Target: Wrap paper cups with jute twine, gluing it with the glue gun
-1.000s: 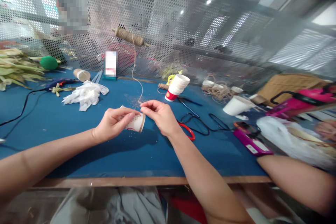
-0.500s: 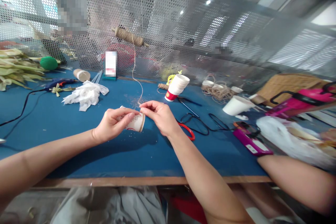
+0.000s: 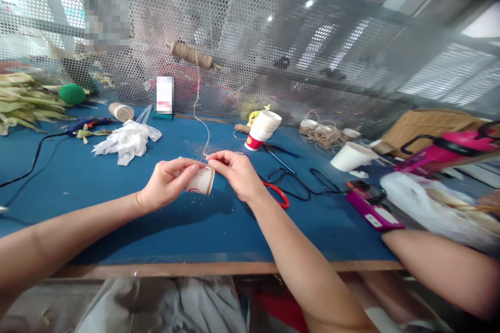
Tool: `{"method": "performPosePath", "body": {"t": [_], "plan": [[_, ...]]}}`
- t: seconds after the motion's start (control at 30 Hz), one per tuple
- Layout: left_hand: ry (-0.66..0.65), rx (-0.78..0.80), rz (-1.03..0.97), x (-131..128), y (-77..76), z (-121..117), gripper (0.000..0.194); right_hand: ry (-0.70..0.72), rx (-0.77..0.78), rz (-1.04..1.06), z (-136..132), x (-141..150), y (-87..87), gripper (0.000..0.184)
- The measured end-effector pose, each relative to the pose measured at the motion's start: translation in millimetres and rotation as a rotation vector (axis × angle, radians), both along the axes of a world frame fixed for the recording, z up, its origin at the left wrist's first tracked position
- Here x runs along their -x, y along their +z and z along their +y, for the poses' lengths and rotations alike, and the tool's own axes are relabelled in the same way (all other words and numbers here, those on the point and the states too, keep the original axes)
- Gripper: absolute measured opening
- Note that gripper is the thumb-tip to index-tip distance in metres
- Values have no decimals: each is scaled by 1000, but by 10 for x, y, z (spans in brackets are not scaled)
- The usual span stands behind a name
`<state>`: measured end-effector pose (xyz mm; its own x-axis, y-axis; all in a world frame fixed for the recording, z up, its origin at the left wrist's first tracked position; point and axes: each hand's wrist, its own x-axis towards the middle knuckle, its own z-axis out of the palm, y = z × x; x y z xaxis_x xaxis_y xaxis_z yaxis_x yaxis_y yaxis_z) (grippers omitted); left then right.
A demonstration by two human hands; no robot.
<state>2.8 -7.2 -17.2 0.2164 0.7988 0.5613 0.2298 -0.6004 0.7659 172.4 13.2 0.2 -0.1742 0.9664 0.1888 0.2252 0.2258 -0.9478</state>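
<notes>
My left hand (image 3: 169, 181) is closed on a paper cup (image 3: 202, 181) lying on its side just above the table, its brown-edged end facing right. At that end, my right hand (image 3: 230, 169) pinches the twine (image 3: 199, 114) between thumb and forefinger, close against the cup. The twine runs up from my fingertips to a spool (image 3: 191, 55) hung on the perforated metal screen. Where the twine meets the cup is partly covered by my fingers.
Stacked paper cups (image 3: 263, 129) stand beyond my right hand. Red-handled scissors (image 3: 282, 196) lie right of my wrist. A glue gun (image 3: 88, 124) and crumpled white plastic (image 3: 127, 141) are at left. Another person's arm (image 3: 437, 265) rests at the right edge.
The cup and both hands have barely shifted. The hanging twine sits slightly further left and bows a little differently.
</notes>
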Motion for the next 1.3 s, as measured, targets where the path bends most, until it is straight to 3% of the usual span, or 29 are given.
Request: {"method": "performPosePath", "body": {"t": [0.13, 0.27, 0.43, 0.67, 1.0, 1.2, 1.3], "plan": [[-20, 66, -31, -2, 14, 0, 30, 0, 5, -8, 8, -31, 23, 22], [20, 137, -77, -20, 21, 36, 32, -72, -74, -118, -58, -113, 131, 19], [68, 212, -125, -34, 7, 95, 35, 177, -16, -297, -184, -134, 224, 17], [58, 190, -108, -27, -36, 97, 32, 152, -40, -299, -220, -9, 180, 7], [45, 173, -103, -26, -63, 109, 32, 169, -16, -283, -214, -10, 165, 7], [-66, 218, -134, 2, -57, 112, 34, 186, -56, -286, -190, -47, 171, 7], [-172, 326, -269, 29, 13, 144, 42, 193, -142, -337, -190, -84, 196, 5]]}}
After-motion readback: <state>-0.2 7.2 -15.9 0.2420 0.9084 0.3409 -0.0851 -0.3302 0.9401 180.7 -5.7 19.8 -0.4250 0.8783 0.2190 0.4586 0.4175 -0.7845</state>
